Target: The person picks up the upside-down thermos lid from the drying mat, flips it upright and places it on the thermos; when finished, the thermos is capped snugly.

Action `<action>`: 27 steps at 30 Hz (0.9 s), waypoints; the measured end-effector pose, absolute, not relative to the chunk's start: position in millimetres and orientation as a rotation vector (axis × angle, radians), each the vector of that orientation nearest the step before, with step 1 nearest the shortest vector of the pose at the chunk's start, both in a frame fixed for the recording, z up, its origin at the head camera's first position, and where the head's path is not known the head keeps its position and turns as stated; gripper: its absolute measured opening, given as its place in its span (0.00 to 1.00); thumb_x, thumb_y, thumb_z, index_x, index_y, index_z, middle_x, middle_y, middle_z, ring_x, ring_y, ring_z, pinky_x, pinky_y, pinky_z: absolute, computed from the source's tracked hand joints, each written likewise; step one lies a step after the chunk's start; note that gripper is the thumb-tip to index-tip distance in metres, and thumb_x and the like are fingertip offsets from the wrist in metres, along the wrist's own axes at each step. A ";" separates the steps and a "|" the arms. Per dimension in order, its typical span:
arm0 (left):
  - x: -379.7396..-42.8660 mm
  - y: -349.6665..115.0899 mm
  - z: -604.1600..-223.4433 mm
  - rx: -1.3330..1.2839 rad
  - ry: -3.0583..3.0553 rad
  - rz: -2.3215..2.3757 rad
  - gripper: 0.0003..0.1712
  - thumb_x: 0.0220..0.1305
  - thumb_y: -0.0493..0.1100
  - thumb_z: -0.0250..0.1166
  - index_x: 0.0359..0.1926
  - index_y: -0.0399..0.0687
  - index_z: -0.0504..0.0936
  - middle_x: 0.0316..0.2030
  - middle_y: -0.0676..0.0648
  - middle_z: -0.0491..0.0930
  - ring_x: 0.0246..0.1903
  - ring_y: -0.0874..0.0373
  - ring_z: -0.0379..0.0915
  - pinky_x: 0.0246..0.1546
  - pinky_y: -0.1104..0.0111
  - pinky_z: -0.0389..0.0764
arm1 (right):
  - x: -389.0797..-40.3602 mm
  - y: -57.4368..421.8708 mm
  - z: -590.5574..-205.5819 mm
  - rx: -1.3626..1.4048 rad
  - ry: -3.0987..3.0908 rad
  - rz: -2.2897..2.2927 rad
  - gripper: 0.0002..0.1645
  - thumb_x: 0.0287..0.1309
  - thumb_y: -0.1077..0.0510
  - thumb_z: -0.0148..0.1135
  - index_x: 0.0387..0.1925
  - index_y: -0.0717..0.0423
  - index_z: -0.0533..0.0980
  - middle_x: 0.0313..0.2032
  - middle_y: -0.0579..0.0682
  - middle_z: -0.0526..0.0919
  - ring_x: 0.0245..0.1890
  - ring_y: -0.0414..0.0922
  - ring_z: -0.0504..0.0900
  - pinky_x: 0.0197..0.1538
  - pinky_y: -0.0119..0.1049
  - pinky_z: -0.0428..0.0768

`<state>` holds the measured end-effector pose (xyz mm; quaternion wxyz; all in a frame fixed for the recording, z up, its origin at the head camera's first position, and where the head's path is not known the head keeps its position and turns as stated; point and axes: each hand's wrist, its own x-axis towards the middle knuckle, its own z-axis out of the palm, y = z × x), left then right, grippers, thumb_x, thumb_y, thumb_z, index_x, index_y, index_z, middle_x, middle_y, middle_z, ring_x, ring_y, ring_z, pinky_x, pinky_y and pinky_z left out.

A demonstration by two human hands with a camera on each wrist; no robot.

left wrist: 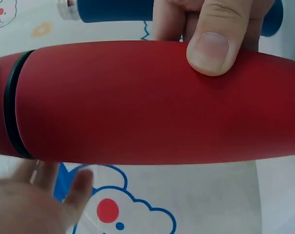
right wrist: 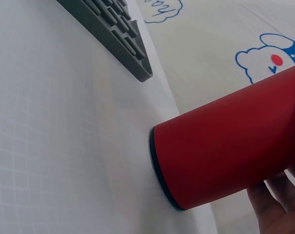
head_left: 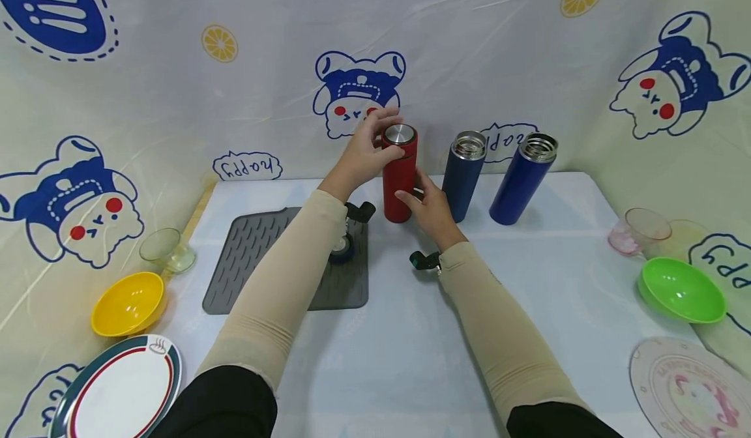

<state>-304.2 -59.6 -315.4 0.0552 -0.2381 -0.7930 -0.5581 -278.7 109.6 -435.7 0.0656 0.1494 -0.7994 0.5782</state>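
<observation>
A red thermos bottle (head_left: pixel 400 184) with a steel-topped lid (head_left: pixel 399 134) stands upright at the back of the table; whether its base touches the table is hard to tell. My right hand (head_left: pixel 433 206) grips its lower body, the thumb (left wrist: pixel 210 51) pressed on the red side and fingers behind. At the lid is my left hand (head_left: pixel 366 151), its fingers spread loosely beside it; it looks blurred in the left wrist view. Right of the red bottle are two blue thermos bottles, a darker one (head_left: pixel 463 177) and a brighter one (head_left: pixel 524 180), both lidless with steel necks showing.
A grey drying mat (head_left: pixel 258 242) lies at left, bearing a dark round piece (head_left: pixel 342 249) partly hidden by my sleeve. Along the left are a glass (head_left: pixel 167 252), yellow bowl (head_left: pixel 129 304) and plate (head_left: pixel 120 392); along the right, a pink glass (head_left: pixel 639 233), green bowl (head_left: pixel 680 291) and pink-patterned plate (head_left: pixel 692 386).
</observation>
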 end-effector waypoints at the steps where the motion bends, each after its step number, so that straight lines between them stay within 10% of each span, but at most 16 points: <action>1: -304.2 -58.9 -314.5 -0.715 -2.418 -1.682 0.40 0.54 0.46 0.70 0.66 0.55 0.63 0.58 0.52 0.68 0.54 0.61 0.64 0.53 0.67 0.69 | -278.7 109.5 -435.5 0.448 -2.413 1.742 0.40 0.56 0.42 0.61 0.68 0.34 0.57 0.58 0.40 0.71 0.57 0.35 0.68 0.58 0.39 0.68; 27: -306.2 -55.6 -320.8 -0.625 -2.393 -1.668 0.45 0.47 0.54 0.75 0.65 0.58 0.64 0.55 0.53 0.71 0.52 0.61 0.66 0.50 0.65 0.73 | -280.4 109.7 -439.0 0.453 -2.426 1.728 0.42 0.55 0.39 0.61 0.69 0.31 0.56 0.59 0.41 0.71 0.58 0.35 0.68 0.58 0.37 0.68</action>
